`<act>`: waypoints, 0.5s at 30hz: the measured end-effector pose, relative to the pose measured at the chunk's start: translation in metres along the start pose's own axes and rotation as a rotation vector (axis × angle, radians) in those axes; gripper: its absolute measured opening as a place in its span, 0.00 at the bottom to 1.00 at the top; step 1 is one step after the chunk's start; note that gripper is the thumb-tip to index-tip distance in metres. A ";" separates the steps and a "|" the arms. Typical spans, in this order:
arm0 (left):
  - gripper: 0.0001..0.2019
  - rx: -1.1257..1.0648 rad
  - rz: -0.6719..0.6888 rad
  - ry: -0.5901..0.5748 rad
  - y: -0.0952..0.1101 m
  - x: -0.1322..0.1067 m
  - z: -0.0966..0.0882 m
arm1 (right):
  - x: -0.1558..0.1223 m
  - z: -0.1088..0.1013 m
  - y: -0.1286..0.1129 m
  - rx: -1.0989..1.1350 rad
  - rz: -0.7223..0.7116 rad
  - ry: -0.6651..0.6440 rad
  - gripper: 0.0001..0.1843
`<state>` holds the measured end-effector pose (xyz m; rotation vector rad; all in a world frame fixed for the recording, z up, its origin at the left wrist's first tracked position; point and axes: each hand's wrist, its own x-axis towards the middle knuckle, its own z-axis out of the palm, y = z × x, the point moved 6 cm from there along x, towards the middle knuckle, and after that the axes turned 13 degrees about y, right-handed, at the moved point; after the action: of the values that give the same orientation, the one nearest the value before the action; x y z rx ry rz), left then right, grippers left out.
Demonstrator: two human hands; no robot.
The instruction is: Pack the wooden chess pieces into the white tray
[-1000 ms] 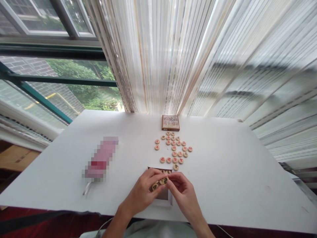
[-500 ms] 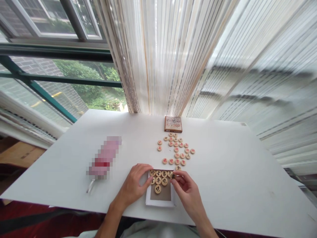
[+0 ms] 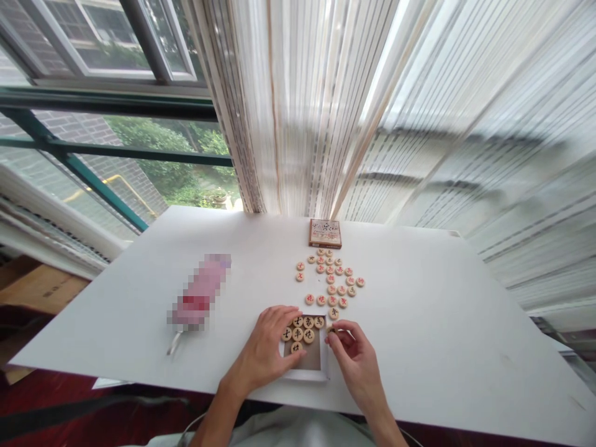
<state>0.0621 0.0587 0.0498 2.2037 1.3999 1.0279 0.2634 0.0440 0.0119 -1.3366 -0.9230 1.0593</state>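
Observation:
A shallow white box (image 3: 305, 375) with a brown bottom lies near the table's front edge, with several round wooden Chinese chess pieces (image 3: 297, 335) bearing black characters in it. Curved over the box's left side, my left hand (image 3: 265, 344) grips it: fingers at the far edge, thumb by the lowest piece. Its palm and fingers hide the left wall and part of the top row. Just outside the right wall, my right hand (image 3: 356, 354) pinches one Chinese chess piece (image 3: 331, 331) between thumb and fingertips. That piece is partly covered by the fingers.
Beyond the box, several loose pieces (image 3: 331, 289) with red or black characters lie scattered. A brown printed lid or box (image 3: 325, 233) rests at the table's back edge. To the left is a blurred-out pink object (image 3: 202, 288). Curtains (image 3: 302, 124) hang behind the white table (image 3: 419, 310).
My right hand has drawn its piece rightward, from over the box's far right corner to outside the wall. My left hand has shifted right, its thumb further over the box.

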 end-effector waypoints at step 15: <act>0.26 -0.050 0.012 0.037 -0.005 -0.003 -0.003 | -0.003 -0.011 0.011 0.005 -0.063 0.057 0.17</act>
<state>0.0561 0.0580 0.0477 2.1707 1.3631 1.1009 0.2723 0.0374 0.0009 -1.3193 -0.9137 0.9700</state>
